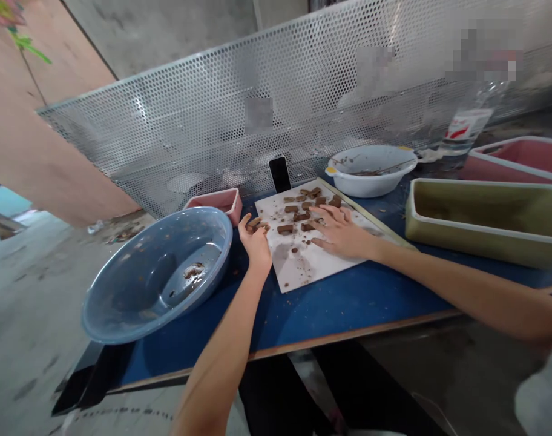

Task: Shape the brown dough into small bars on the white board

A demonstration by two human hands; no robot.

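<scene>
Gripping brown pieces [255, 223] in my curled left hand [256, 244]; right hand [338, 234] spread loosely over rough, oblong brown blocks [285, 229] scattered on flat white board [324, 269]. Blue tabletop [312, 312] beneath; glossy round basin [126, 284] at left; perforated metal panel [198, 103] behind.

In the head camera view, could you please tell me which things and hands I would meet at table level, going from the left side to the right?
Blue basin, left hand, dark phone, right hand, olive-green rectangular tub.
</scene>
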